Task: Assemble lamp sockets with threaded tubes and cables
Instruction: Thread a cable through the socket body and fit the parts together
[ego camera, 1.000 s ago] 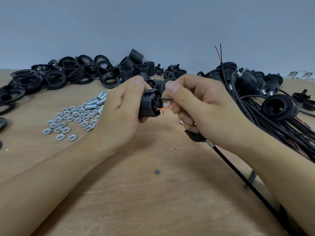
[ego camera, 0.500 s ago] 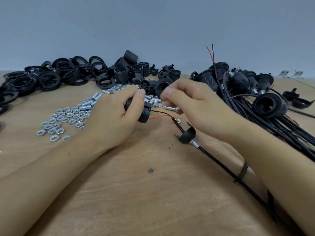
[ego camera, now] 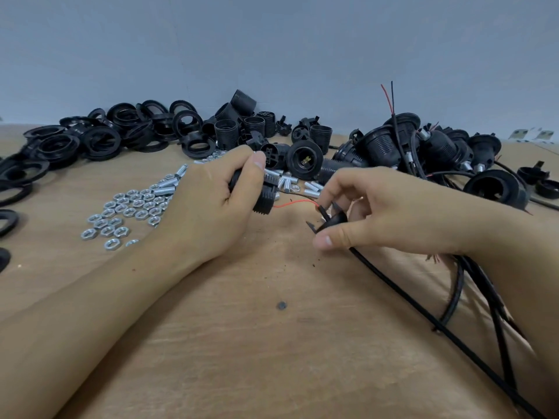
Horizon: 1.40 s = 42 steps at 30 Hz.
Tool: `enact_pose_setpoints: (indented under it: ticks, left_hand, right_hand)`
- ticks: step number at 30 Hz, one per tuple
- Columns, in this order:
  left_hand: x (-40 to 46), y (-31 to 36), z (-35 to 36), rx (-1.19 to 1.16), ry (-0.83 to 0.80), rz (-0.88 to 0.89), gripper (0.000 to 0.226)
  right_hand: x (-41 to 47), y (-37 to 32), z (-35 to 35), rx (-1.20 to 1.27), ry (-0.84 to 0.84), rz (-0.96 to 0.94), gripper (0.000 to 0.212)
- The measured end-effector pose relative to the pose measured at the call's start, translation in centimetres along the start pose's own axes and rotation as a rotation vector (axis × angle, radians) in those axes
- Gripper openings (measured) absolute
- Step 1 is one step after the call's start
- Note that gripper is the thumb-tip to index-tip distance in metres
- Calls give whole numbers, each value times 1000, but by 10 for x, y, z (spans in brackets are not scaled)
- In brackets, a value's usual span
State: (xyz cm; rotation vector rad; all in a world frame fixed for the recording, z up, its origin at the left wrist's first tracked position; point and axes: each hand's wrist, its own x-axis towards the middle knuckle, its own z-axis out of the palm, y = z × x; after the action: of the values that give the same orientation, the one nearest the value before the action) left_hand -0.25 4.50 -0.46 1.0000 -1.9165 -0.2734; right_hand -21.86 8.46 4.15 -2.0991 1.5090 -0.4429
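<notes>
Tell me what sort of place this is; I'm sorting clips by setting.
Probably a small assembly workbench: a wooden table against a plain wall, heaped with black lamp sockets, metal nuts and cables.

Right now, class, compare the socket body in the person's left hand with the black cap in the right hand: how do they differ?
1. The socket body is a ribbed, threaded cylinder; the cap is a shallow smooth dome.
2. The socket body is bulkier; the cap is smaller and flatter.
3. The left hand wraps round the socket body; the right hand pinches the cap, which sits on the black cable.

Both are black, and the red wire runs between them.
</notes>
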Motion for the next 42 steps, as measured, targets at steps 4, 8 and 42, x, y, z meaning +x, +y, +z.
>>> enact_pose_setpoints:
  ticks: [4,8,42]
  left_hand:
    - [1,1,-2,-68,35,3,46]
    - [2,0,-4,-137,62,-38,49]
    - [6,-5,-4,-313,76,-359,58]
  right_hand:
    - [0,-4,3,138,146,-109,45]
    - [1,-7,13,65,252,-133,39]
    - [-1,-23,22,-270,451,-326,50]
